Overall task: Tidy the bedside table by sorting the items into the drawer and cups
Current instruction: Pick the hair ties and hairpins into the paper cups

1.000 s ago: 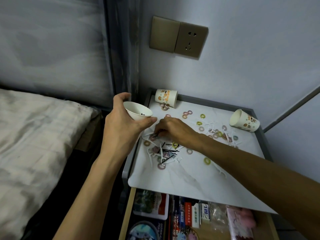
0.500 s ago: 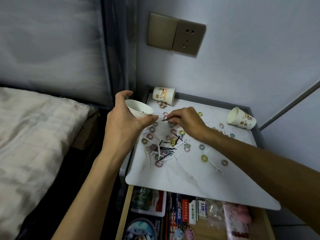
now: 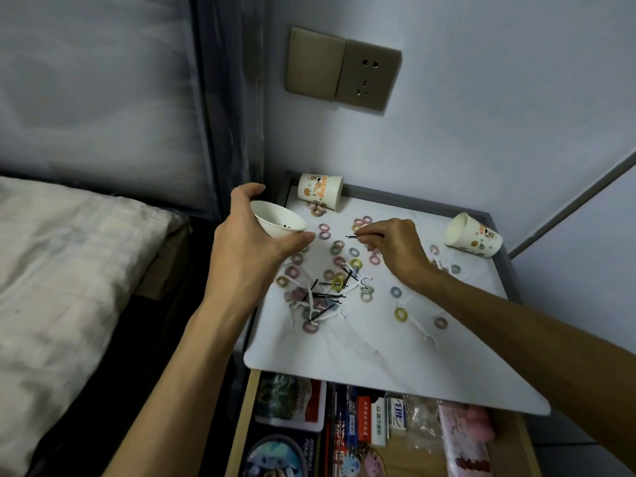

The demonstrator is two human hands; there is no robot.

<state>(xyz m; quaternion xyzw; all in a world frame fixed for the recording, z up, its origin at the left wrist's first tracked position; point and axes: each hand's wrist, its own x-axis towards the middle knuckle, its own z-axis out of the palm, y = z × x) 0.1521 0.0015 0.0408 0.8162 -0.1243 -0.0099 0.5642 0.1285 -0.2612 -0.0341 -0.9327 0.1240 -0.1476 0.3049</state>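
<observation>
At the bedside table's (image 3: 378, 366) left edge, near the rear corner, your left hand (image 3: 247, 249) curls round a tilted paper cup (image 3: 278, 223). Your right hand (image 3: 395, 249) pinches a black bobby pin (image 3: 351, 237) by one end, near the cup's mouth. Judged light, thin, slick wire: likely to pivot, so pinch firmly.
</observation>
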